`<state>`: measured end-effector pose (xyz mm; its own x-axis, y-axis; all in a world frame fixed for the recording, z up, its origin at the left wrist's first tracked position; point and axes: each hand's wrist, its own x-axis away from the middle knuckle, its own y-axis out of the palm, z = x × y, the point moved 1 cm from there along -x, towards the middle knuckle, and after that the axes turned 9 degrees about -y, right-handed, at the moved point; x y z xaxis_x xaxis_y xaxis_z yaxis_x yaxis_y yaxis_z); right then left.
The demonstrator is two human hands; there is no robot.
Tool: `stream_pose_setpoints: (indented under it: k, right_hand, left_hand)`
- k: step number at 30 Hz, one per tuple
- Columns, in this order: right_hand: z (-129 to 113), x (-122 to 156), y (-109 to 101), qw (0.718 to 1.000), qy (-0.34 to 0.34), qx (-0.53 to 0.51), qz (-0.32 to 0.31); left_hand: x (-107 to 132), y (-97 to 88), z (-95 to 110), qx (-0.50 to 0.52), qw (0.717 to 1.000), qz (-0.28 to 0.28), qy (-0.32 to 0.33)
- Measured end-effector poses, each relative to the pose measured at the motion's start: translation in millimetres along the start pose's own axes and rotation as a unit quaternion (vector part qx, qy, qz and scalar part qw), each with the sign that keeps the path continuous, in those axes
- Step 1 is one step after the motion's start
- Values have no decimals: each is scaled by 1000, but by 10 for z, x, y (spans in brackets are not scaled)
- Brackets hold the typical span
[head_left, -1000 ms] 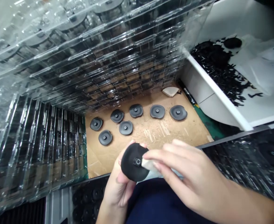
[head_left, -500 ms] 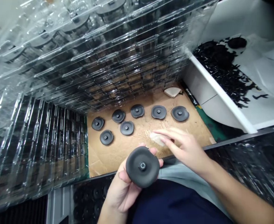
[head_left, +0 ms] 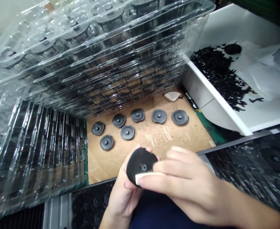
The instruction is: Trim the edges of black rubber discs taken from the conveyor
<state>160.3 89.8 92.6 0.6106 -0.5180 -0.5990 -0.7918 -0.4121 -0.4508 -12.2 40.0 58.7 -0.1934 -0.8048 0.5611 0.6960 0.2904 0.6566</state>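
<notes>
My left hand (head_left: 128, 190) grips a round black disc (head_left: 138, 160) with a small raised hub at its centre, its face turned up toward me. Between the fingers of my right hand (head_left: 190, 181) is a white cloth (head_left: 146, 175), pressed against the disc's near side below the hub. The right fingers cover part of the disc's right edge. Beyond my hands, several similar dark discs lie on a sheet of cardboard (head_left: 101, 165), hub side up, among them one at the right (head_left: 180, 117) and one in front (head_left: 127, 132).
Tall stacks of clear plastic trays rise at the back (head_left: 121, 63) and left (head_left: 46, 143). A folded white pad (head_left: 172, 96) lies at the cardboard's far right. To the right, a white bin (head_left: 216, 95) holds many small black pieces (head_left: 216, 70) and thin white sheets.
My right hand has lifted the white cloth from the cardboard and moved left onto the disc. The disc, still in my left hand, has tilted somewhat.
</notes>
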Motion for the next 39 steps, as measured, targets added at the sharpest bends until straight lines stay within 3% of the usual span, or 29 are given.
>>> stream_pose_setpoints:
  k: [3,5,10,13,16,20,24,26,27,30,34,37,39]
  right_hand:
    - [66,40,-24,996,74,26,-40]
    - [79,77,-40,992,113,43,-35]
    - [35,11,19,999,39,-3,0]
    - [234,94,65,991,128,-4,24]
    - [547,358,169,975,220,24,24]
    - [809,615,358,964,261,47,14]
    - [615,363,313,953,285,68,78]
    - [383,111,255,955,254,79,133]
    - [259,-10,242,962,207,84,156]
    - [-22,-250,283,988,60,54,128]
    - [-61,-320,374,996,85,-22,10]
    - [-21,-335,381,993,55,67,84]
    - [-33,-316,360,992,12,67,103]
  left_hand:
    - [4,-11,8,1,998,47,29]
    - [1,-18,9,9,998,48,29]
    - [-33,14,1,16,999,31,19]
    - [-38,-3,15,6,998,42,40]
    - [-23,-53,28,3,998,54,42]
    - [-15,-58,31,-1,997,69,39]
    - [-37,20,12,-5,998,57,38]
    - [-47,41,-5,-10,998,49,40]
    - [-49,40,-11,-11,998,45,39]
    - [-44,-11,-13,-19,999,39,31]
    - [-29,-87,-3,-28,996,72,34]
    - [-24,-75,-20,-30,998,52,11]
    - [-16,-67,-16,-20,999,30,5]
